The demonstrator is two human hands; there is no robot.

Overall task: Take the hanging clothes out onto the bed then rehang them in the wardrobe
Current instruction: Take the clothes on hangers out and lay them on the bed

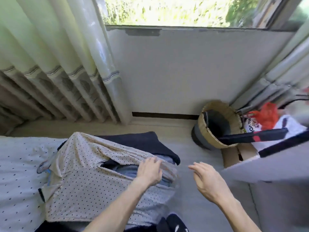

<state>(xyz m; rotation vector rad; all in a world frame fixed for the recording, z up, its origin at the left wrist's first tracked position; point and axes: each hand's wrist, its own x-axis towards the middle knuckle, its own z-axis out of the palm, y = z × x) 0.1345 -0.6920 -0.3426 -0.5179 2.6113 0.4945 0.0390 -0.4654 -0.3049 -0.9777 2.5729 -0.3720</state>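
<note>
Your left hand [148, 171] lies on top of the pile of clothes at the edge of the bed [18, 164]; its fingers [155, 160] are released and nearly straight, resting on the fold of the dotted cream garment [87, 164] without closing round it; your right hand [207, 180] hovers just beside the pile, apart from it, its fingers [195, 166] loose and spread, grasping nothing. The cream garment covers most of the pile; a dark navy garment [147, 144] shows from under its far side, and a strip of blue denim [127, 169] shows through the gap just beside your left hand. The pile sits on the bed's dotted sheet, nearest you and to the right of it. Beyond it, a woven basket [207, 131] stands near the wall, tilted toward you; a dark strap with a red band [250, 138] lies across its rim. A cardboard box [232, 156] sits just beside the basket; a red bag [267, 116] lies behind it. Pale curtains [58, 56] hang at the left below the window [167, 10].
</note>
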